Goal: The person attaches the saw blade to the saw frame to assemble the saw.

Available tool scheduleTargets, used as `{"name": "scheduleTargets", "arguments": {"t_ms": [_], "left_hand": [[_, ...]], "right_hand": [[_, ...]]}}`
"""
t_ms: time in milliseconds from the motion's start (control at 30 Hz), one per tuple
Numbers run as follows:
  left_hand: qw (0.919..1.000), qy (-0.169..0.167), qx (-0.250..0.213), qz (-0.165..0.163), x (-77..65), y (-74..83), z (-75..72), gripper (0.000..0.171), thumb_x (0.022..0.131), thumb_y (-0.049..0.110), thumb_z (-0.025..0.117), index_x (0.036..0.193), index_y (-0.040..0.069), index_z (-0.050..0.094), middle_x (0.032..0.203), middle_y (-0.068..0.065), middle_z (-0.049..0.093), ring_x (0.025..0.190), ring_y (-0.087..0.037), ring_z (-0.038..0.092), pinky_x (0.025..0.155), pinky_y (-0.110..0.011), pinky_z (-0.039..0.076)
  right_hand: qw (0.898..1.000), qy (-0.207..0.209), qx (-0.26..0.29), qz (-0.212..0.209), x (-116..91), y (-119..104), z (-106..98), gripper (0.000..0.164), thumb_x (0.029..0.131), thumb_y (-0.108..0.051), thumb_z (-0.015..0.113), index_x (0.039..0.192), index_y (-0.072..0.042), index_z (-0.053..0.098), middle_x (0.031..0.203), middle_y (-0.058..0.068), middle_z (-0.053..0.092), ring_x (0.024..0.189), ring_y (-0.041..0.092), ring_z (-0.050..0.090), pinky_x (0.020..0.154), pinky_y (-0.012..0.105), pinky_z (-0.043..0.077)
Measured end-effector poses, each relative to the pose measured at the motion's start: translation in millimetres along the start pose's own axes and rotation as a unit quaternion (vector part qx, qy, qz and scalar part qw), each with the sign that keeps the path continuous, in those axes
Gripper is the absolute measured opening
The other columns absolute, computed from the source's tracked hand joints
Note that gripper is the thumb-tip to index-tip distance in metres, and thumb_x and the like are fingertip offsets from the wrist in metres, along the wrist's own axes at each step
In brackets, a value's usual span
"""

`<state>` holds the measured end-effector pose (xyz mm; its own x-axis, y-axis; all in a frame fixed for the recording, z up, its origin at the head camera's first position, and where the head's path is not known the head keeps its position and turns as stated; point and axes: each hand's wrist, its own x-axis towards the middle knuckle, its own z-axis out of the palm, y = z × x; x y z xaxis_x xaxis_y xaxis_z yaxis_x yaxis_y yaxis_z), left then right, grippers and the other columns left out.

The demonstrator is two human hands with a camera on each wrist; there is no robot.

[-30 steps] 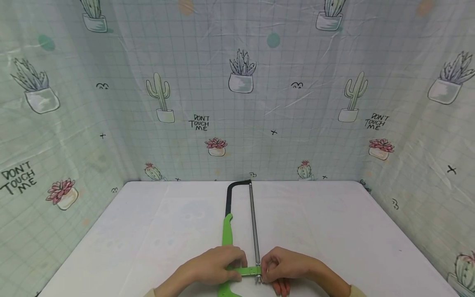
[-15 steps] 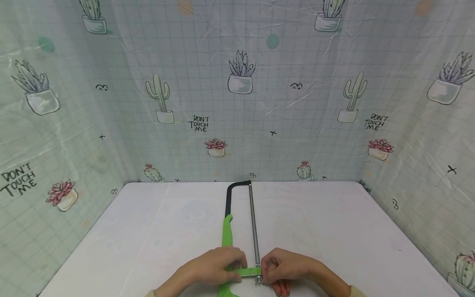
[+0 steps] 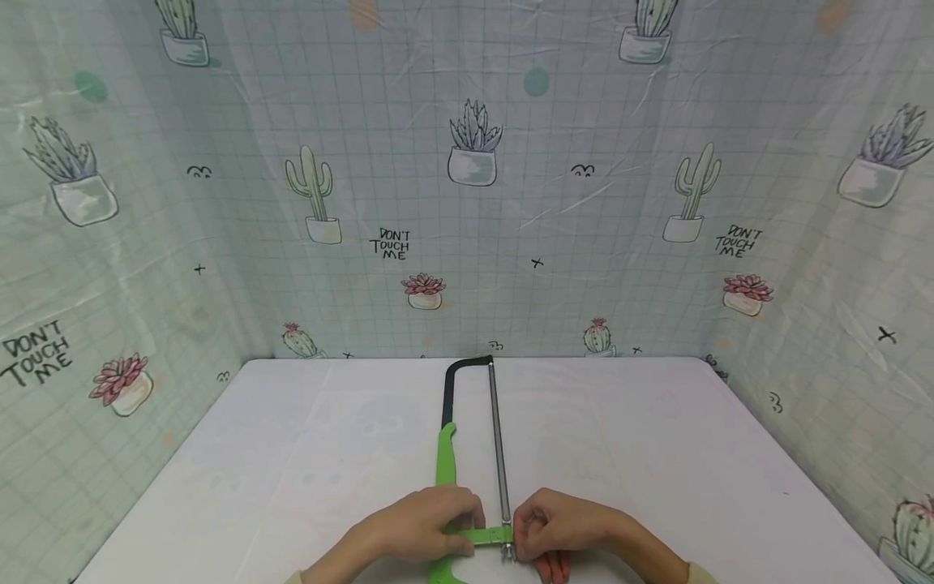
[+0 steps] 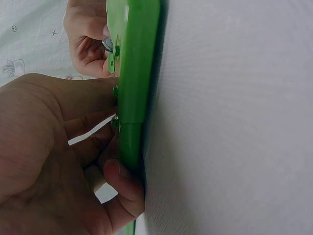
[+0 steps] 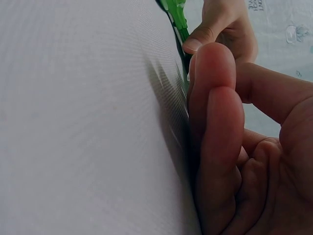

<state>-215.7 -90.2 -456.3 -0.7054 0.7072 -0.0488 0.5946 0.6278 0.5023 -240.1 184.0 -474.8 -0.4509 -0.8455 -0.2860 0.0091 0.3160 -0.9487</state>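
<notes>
A hacksaw (image 3: 446, 458) with a green and black frame lies flat on the white table, its black end pointing away from me. On its right side runs the grey blade (image 3: 499, 454). My left hand (image 3: 426, 523) grips the green frame close to the crossbar (image 3: 489, 536), and in the left wrist view its fingers (image 4: 122, 183) curl round the green part. At the crossbar's right end, my right hand (image 3: 562, 523) pinches the blade's near end with thumb and forefinger, beside a metal wing nut (image 3: 507, 553). The exact contact is hidden. Its other fingers (image 5: 222, 127) rest on the table.
The white tabletop (image 3: 657, 454) spreads out on both sides of the saw. A cactus-print cloth (image 3: 540, 211) stands behind it and along the left and right sides.
</notes>
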Motion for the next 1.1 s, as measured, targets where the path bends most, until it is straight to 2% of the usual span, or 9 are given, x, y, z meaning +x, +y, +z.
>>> {"name": "scheduleTargets", "arguments": {"t_ms": [200,467,733,933,1000,1100], "left_hand": [[1.0,-0.001,-0.004,-0.001,-0.1,-0.3,-1.0,0.017,0.093,0.033,0.074,0.108,0.029,0.069,0.095,0.022,0.058,0.088,0.006,0.053,0.079,-0.02,0.048],[0.9998,-0.005,-0.017,-0.005,-1.0,-0.5,-0.1,0.017,0.092,0.034,0.075,0.108,0.028,0.069,0.097,0.022,0.06,0.089,0.007,0.053,0.079,-0.02,0.049],[0.9999,-0.002,-0.014,-0.007,1.2,0.0,-0.7,0.018,0.092,0.033,0.076,0.107,0.029,0.069,0.098,0.022,0.061,0.089,0.006,0.054,0.079,-0.021,0.05],[0.9998,-0.003,-0.018,-0.006,3.1,-0.5,0.6,0.018,0.091,0.033,0.076,0.107,0.028,0.07,0.097,0.021,0.061,0.089,0.007,0.054,0.079,-0.021,0.05],[0.9998,-0.004,-0.018,-0.005,2.7,-0.7,1.0,0.018,0.091,0.033,0.076,0.107,0.028,0.07,0.097,0.022,0.061,0.089,0.007,0.054,0.079,-0.021,0.05],[0.9999,-0.004,-0.015,-0.006,2.0,-1.6,0.2,0.017,0.091,0.033,0.076,0.107,0.028,0.069,0.097,0.022,0.061,0.089,0.007,0.054,0.079,-0.021,0.05]], "right_hand": [[1.0,-0.001,0.001,-0.003,0.2,0.3,-1.0,0.02,0.094,-0.007,0.062,0.099,0.012,0.063,0.08,0.056,0.047,0.046,-0.002,0.057,0.044,0.014,0.046],[1.0,0.0,-0.008,-0.005,0.0,0.2,0.1,0.03,0.095,-0.011,0.061,0.103,0.019,0.061,0.08,0.054,0.047,0.048,-0.003,0.057,0.045,0.013,0.045],[1.0,0.018,-0.019,-0.003,-1.5,-0.7,-0.4,0.029,0.095,-0.015,0.061,0.1,0.014,0.066,0.079,0.053,0.05,0.046,-0.002,0.056,0.045,0.014,0.045],[1.0,0.018,-0.017,-0.002,-1.8,-0.6,-0.7,0.034,0.097,-0.018,0.062,0.101,0.016,0.063,0.078,0.054,0.049,0.045,-0.003,0.055,0.044,0.014,0.044],[1.0,0.017,-0.018,0.001,-0.8,-0.3,-0.4,0.033,0.097,-0.019,0.063,0.099,0.014,0.064,0.074,0.049,0.051,0.045,-0.003,0.055,0.044,0.014,0.044],[1.0,0.019,-0.024,0.005,1.5,-0.4,-0.2,0.025,0.097,-0.022,0.064,0.092,0.003,0.068,0.057,0.024,0.059,0.045,-0.003,0.055,0.044,0.014,0.044]]}}
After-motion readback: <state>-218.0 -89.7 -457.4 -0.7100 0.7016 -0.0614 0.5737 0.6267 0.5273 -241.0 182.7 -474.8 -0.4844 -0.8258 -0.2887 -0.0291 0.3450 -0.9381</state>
